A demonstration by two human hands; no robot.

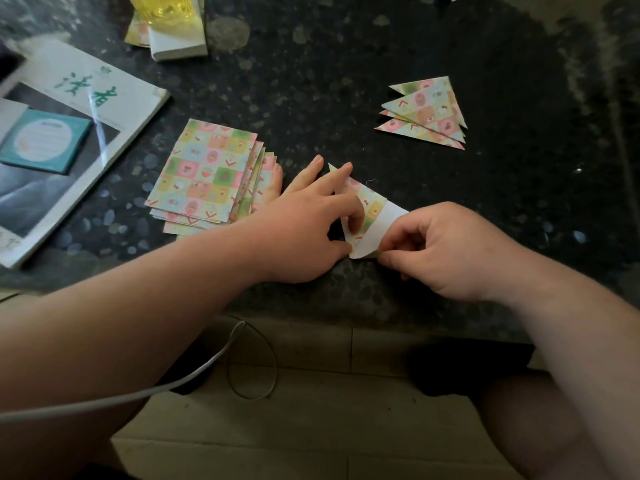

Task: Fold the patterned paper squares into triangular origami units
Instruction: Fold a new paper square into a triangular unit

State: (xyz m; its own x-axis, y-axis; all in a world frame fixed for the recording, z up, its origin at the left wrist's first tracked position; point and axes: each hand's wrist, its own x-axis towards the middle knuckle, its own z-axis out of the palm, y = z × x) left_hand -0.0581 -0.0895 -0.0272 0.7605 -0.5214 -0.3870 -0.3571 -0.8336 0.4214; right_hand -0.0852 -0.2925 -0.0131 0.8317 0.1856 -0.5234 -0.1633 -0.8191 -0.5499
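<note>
A dark speckled surface [311,81] fills the view in front of me, its near edge above the tiled floor [311,427] and my knees. At the far left of it lies a magazine [114,98] with green characters on its cover, and a teal card [45,140] rests on top of that. My left hand [304,230] lies flat with its fingers straight and spread, pressing down on the sheet [372,206] that I am folding, near the front edge, between my two hands. My right hand [450,251] is curled, thumb and fingers pinching that sheet's near corner, where the white underside is turned up over the patterned side. Just left of my left hand sits the fanned stack [204,171] of unfolded squares, touching my little finger. Well beyond my right hand, four or so folded triangles [426,109] lie overlapped. At the top edge a white box [176,39] carries a yellow bottle [162,5]. A pale cable [207,365] runs under my left arm.
</note>
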